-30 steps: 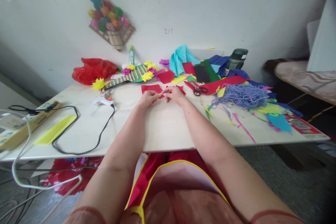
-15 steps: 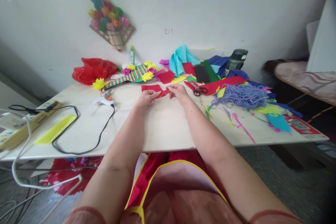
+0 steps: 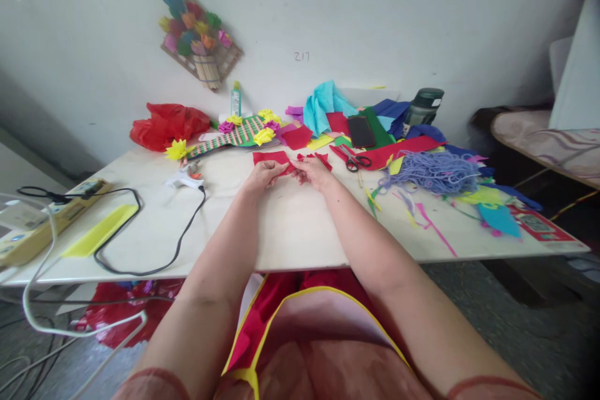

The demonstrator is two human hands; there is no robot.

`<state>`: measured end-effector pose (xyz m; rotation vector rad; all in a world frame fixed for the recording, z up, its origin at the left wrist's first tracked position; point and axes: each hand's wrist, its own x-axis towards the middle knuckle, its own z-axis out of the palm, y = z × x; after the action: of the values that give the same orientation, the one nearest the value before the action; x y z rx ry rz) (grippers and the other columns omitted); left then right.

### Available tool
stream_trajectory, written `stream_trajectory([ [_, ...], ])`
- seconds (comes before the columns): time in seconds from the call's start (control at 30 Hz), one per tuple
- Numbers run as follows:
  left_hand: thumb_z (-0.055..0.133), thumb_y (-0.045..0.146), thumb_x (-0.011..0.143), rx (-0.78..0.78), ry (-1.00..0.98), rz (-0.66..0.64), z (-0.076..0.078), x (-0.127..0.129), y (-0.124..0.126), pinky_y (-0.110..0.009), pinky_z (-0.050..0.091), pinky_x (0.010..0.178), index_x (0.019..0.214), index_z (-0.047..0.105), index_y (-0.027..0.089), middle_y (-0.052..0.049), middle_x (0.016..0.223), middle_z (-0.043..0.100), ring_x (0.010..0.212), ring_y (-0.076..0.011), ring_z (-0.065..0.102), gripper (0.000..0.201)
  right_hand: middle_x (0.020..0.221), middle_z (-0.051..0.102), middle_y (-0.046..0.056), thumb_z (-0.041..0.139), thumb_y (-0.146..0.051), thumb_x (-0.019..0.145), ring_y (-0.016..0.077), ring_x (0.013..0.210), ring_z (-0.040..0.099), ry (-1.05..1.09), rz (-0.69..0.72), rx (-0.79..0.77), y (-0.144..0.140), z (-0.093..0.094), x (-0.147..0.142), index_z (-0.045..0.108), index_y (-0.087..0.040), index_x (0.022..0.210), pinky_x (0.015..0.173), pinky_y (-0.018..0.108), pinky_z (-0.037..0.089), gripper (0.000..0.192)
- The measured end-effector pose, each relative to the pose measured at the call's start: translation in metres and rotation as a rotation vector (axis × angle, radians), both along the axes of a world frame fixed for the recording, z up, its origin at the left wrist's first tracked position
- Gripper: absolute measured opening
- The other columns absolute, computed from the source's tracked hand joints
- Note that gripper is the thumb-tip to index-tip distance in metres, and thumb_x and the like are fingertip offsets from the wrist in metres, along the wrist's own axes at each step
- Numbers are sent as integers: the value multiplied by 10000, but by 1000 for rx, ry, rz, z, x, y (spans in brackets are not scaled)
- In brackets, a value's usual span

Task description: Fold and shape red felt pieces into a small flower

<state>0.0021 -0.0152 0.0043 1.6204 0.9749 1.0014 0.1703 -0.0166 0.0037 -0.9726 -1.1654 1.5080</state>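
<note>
My left hand (image 3: 263, 175) and my right hand (image 3: 315, 171) meet at the middle of the white table (image 3: 290, 225), both pinching a small red paper strip (image 3: 293, 167) between their fingertips. A flat red paper piece (image 3: 269, 157) lies just beyond my left hand. Small red scraps (image 3: 323, 159) show past my right hand. Scissors (image 3: 352, 159) with black handles lie a short way to the right of my right hand.
A glue gun (image 3: 184, 180) with a black cord (image 3: 154, 250) lies to the left, beside a yellow strip (image 3: 98, 232). A flower-decorated paper craft (image 3: 234, 131), coloured paper heap (image 3: 365, 119), purple yarn (image 3: 434, 170), red bag (image 3: 166, 124), dark bottle (image 3: 422, 105).
My right hand pulled slightly away from the left half a second ago, then came back against it on the red strip. The rest is unchanged.
</note>
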Motion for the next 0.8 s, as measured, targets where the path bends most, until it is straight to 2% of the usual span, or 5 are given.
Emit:
stream_trajectory([
  [0.17, 665, 528, 671, -35, 24, -8, 0, 2, -1, -230, 103, 339, 647, 512, 164, 85, 337, 376, 283, -38, 243, 395, 438, 571, -27, 648, -231, 781, 50, 297, 425, -47, -89, 34, -2, 2, -2, 523, -135, 634, 312, 161, 361, 215],
  [0.4, 662, 523, 676, -13, 18, -28, 0, 3, -1, -225, 121, 347, 639, 505, 163, 82, 347, 375, 296, -39, 257, 394, 383, 520, -44, 632, -231, 778, 43, 269, 383, -72, -128, 94, 3, -3, -1, 513, -141, 586, 292, 159, 279, 243],
  [0.7, 674, 528, 656, 2, 7, 1, 0, 5, -1, -225, 130, 351, 661, 512, 165, 84, 345, 374, 299, -41, 262, 398, 414, 541, -27, 564, -316, 826, 51, 309, 414, -28, -118, 44, 3, -2, -1, 539, -143, 610, 327, 167, 323, 277],
  [0.8, 672, 526, 657, 1, 13, -10, 1, 5, -1, -223, 127, 351, 656, 518, 162, 85, 347, 372, 300, -38, 257, 396, 402, 540, -23, 558, -280, 823, 54, 301, 411, -37, -148, 65, 3, 0, 0, 546, -139, 595, 324, 170, 318, 268],
])
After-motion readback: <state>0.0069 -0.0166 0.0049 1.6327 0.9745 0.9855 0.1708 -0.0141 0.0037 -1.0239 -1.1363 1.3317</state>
